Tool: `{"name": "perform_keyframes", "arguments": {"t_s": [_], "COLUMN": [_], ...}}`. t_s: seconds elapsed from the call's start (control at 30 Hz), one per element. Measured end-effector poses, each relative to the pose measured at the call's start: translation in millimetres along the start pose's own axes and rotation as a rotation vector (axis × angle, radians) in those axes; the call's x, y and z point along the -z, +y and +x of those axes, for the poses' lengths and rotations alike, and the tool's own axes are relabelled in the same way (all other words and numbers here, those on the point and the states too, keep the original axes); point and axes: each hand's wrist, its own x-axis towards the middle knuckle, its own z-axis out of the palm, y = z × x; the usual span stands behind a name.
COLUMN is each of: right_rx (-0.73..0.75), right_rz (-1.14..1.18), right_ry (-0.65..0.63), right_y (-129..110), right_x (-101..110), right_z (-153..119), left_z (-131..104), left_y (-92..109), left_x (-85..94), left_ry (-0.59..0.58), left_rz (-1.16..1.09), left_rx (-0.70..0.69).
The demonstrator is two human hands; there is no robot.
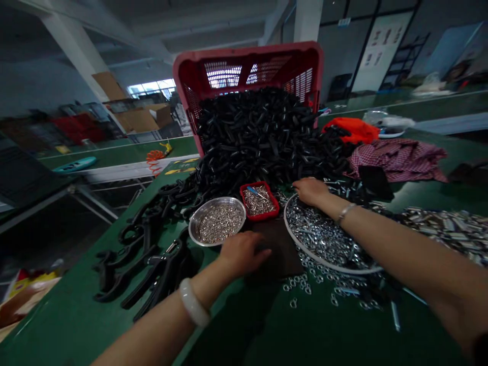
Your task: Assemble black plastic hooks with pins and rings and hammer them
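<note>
My left hand (244, 252) is over the left edge of a dark mat (280, 254), just below a metal bowl (217, 222) of small metal parts. Its thumb stands apart from the fingers, and nothing shows in it. At the far rim of a wide round tray (324, 263) heaped with metal eyelets, my right hand (310, 191) reaches toward the black parts pile; its fingertips point down, and whatever they touch is hidden. A red tray (273, 216) of small pins with a blue-handled tool lies between the two hands.
A tilted red crate (247, 51) spills black plastic parts (259, 132) across the back. Black handles (141, 254) lie at left. Metal cylinders (450, 226), a checked cloth (400, 160) and an orange cloth (353, 129) are at right. Loose eyelets (308, 290) lie in front of the tray.
</note>
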Motion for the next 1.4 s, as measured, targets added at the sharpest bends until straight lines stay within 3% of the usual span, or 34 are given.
{"name": "perform_keyframes", "arguments": {"t_s": [0.1,0.2,0.37,0.47,0.53,0.67,0.9,1.0,1.1,1.17,1.27,1.33,1.4], "right_rx": [0.050,0.000,-0.150,-0.357,-0.461,-0.518,-0.526,-0.515,-0.510,-0.483,-0.371,-0.287,-0.124], "right_rz": [0.031,0.070,0.194,0.415,0.496,0.599,0.789,0.854,0.915,0.959,1.036,1.070,1.007], "right_ry": [0.031,0.005,-0.063,-0.181,-0.240,-0.305,-0.450,-0.417,-0.296,-0.218,-0.183,-0.222,-0.329], "right_y": [-13.1,-22.4,-28.2,-16.6,-6.1,6.1,-19.0,-33.9,-40.1,-41.7,-49.1,-56.0,-55.6], "right_x": [-13.0,-32.6,-56.1,-56.0,-51.5,-39.6,-30.6,-31.4,-25.4,-20.0,-21.7,-30.1,-35.7], "right_z": [41.3,77.4,116.1,119.3,114.0,94.6,73.7,70.6,62.7,46.3,-1.5,-41.4,-75.4], "left_z": [32.9,42.2,39.9,40.3,40.4,39.7,38.9,37.9,37.2,39.0,46.5,52.8,57.9], "left_y": [21.0,24.7,17.9,17.3,18.6,21.9,25.1,26.6,22.9,17.2,11.6,15.5,25.8], "left_x": [-32.6,-51.2,-58.0,-58.4,-58.1,-55.0,-48.3,-49.0,-49.8,-48.0,-41.1,-36.9,-36.0], "left_ry": [0.056,0.159,0.186,0.189,0.194,0.171,0.167,0.174,0.197,0.194,0.093,0.035,0.054], "left_rz": [-0.132,-0.132,-0.161,-0.179,-0.181,-0.180,-0.190,-0.194,-0.268,-0.442,-0.924,-1.261,-1.510], "left_rx": [-0.064,-0.048,-0.074,-0.088,-0.079,-0.040,-0.025,-0.025,-0.006,0.010,0.061,0.089,0.133]}}
